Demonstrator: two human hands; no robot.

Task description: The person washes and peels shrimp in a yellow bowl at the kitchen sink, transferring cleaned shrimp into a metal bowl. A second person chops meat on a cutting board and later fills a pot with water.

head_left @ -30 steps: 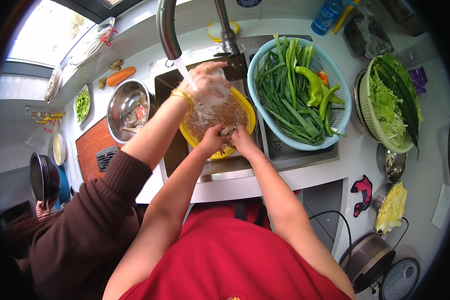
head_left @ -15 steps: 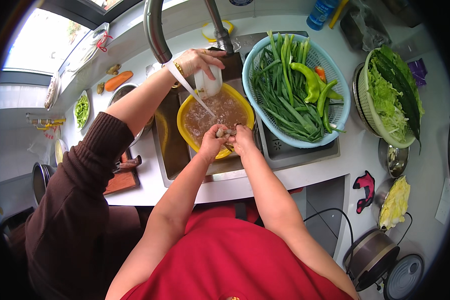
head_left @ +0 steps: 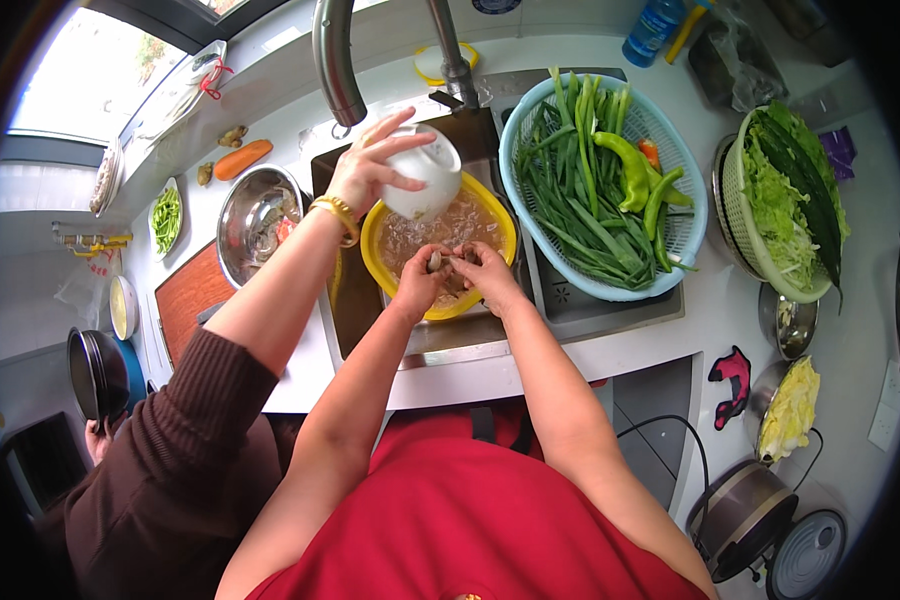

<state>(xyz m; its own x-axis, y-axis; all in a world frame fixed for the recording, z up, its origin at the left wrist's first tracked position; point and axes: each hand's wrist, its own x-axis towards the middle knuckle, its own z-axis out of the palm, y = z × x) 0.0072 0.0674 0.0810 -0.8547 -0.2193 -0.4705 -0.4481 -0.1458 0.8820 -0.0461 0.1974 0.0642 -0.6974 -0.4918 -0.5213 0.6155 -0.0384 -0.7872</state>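
Note:
Over the near side of a yellow basin (head_left: 510,222) in the sink, my left hand (head_left: 419,282) and my right hand (head_left: 490,278) work close together with fingers pinched. Between them is a small greyish shrimp-like piece (head_left: 434,263), mostly covered by my fingers. Cloudy, bubbly water (head_left: 410,238) fills the basin under my hands. From the left, another person's hand (head_left: 370,178) with a gold bracelet holds a tilted white bowl (head_left: 422,180) above the basin's far side. The tap (head_left: 338,70) hangs beyond it, with no stream showing.
At right, a light-blue basket (head_left: 696,215) holds green onions and peppers; a pale-green basket (head_left: 812,284) holds leafy greens. A metal bowl (head_left: 232,222), brown cutting board (head_left: 178,296) and carrot (head_left: 242,158) lie left. The other person's brown sleeve (head_left: 215,400) crowds my left arm.
The water stream from the tap has stopped. The other person's hand has brought the white bowl nearer and tilted it, uncovering the metal bowl. My hands remain pinched over the basin.

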